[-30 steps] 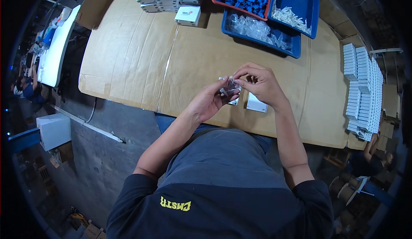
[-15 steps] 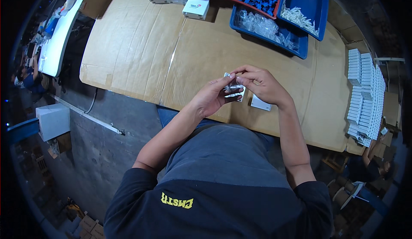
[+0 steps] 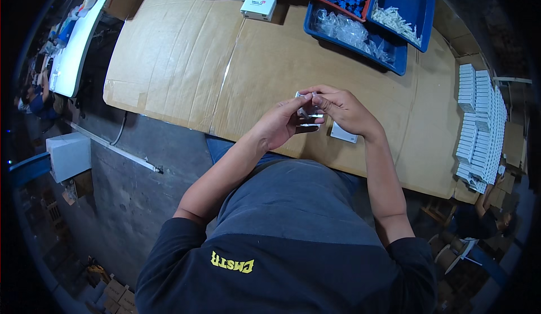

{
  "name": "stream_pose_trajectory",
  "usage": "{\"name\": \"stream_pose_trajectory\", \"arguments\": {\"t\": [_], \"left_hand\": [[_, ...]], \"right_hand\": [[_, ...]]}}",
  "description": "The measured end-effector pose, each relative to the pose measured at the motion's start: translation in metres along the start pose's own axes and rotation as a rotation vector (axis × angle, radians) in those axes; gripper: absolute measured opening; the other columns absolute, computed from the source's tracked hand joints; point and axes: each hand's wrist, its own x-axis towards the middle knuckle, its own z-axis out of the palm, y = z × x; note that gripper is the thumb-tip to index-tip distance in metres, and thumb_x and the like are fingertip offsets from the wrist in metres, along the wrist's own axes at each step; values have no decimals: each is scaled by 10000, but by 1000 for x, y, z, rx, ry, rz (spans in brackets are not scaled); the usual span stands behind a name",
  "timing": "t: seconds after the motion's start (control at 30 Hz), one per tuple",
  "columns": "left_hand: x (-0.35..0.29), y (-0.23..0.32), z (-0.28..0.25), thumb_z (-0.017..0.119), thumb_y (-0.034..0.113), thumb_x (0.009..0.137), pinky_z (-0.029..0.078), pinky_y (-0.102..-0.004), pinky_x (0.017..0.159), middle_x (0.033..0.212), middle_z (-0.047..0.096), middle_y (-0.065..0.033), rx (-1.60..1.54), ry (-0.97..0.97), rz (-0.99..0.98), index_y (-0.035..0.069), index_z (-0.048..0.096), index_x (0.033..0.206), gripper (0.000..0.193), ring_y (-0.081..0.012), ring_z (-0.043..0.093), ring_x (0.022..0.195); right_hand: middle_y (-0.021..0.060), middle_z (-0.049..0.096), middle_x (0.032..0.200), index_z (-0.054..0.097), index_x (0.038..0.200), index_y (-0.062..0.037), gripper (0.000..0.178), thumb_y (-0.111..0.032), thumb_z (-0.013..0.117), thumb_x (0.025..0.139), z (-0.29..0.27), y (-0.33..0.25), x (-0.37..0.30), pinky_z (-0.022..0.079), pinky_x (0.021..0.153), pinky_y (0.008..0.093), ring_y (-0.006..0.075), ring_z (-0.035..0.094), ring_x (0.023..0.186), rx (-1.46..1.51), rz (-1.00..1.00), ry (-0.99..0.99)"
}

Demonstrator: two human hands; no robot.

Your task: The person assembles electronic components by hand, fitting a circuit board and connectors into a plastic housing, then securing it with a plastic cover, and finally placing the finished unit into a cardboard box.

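My left hand (image 3: 278,124) and my right hand (image 3: 345,111) meet above the cardboard-covered table near its front edge. Thumbs and fingertips of both pinch a small clear plastic bag (image 3: 305,111), mostly hidden by the fingers. The left hand's lower fingers curl beneath it. Under the hands, a white flat piece (image 3: 314,123) shows in part between the fingers. Just below my right hand a white rectangular piece (image 3: 343,134) lies on the table, its top end covered by the hand.
Toward the back stand a red tray of blue parts (image 3: 360,16), a blue tray of clear bags (image 3: 401,66) and another of white pieces (image 3: 426,32). White boxes (image 3: 259,7) are stacked back left. Tall stacks of white units (image 3: 479,122) line the right end.
My fingertips have shifted slightly on the clear bag, and the right thumb sits closer to the left fingers. Otherwise the hands and table things stay much as before.
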Motion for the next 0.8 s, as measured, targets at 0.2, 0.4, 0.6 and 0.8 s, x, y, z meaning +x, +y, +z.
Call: {"name": "stream_pose_trajectory", "arguments": {"t": [0.2,0.4,0.6,0.8], "left_hand": [[2,1,-2,484,425,1094,563,-416,967,1115,742,-75,-48,-29,-27,101,642,1236,387,-227,732,1015],[2,1,-3,508,444,1082,566,-404,952,1128,744,-80,23,-77,-31,113,649,1225,387,-220,730,982],[2,2,1,542,394,1080,587,-357,896,1116,740,-85,-13,-65,-1,60,655,1233,384,-177,723,962],[3,3,-1,554,384,1076,586,-369,904,1091,729,-67,-33,-60,-7,70,664,1209,358,-193,723,987]], "right_hand": [[83,693,1244,597,1402,-6,541,-432,503,1081,-3,12,1,474,1044,316,155,622,1174,45,-10,-74],[97,668,1276,683,1248,24,497,-420,543,1074,-9,15,-2,490,995,321,160,637,1121,63,63,-52],[73,705,1203,564,1462,-44,567,-452,500,1074,-9,8,-1,479,1035,324,151,630,1149,-5,-29,-86],[105,656,1353,643,1329,29,517,-405,521,1076,-11,0,2,488,1030,335,188,616,1208,17,45,-112]]}}
